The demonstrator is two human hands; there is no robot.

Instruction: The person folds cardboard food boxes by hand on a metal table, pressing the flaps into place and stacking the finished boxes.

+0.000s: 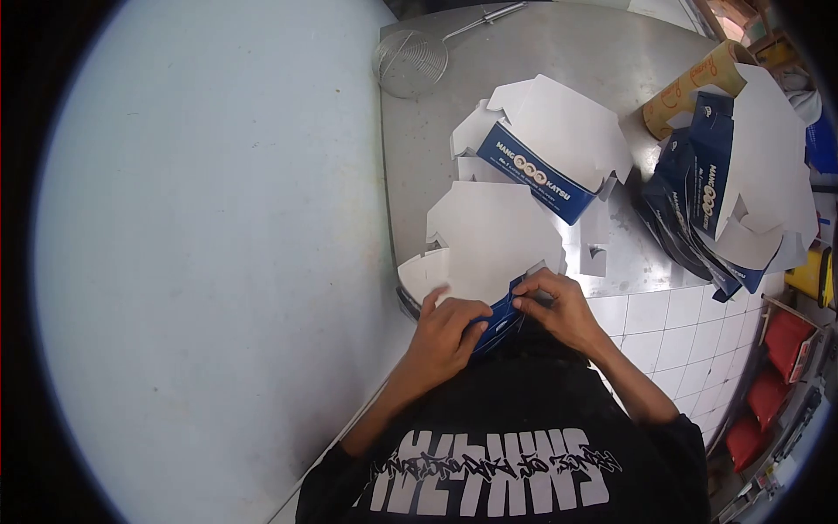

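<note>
A partly folded cardboard food box [493, 227], white inside with blue printed sides, lies in front of me at the near edge of the table. My left hand [447, 330] is closed on its blue near side, the index finger lifted and slightly blurred. At the box's near right corner, my right hand [563, 310] pinches the blue flap between thumb and fingers. Just beyond sits another box [559, 122], its lid raised and its blue front reading "MANG KATSU". The underside of the held box is hidden.
A steel table [489, 52] bears the boxes, with a wire strainer [410, 63] at its far left. To the right are a stack of box blanks [711, 192] and a brown cardboard roll [694, 87]. A pale wall [218, 218] borders the left; red things [768, 393] stand at lower right.
</note>
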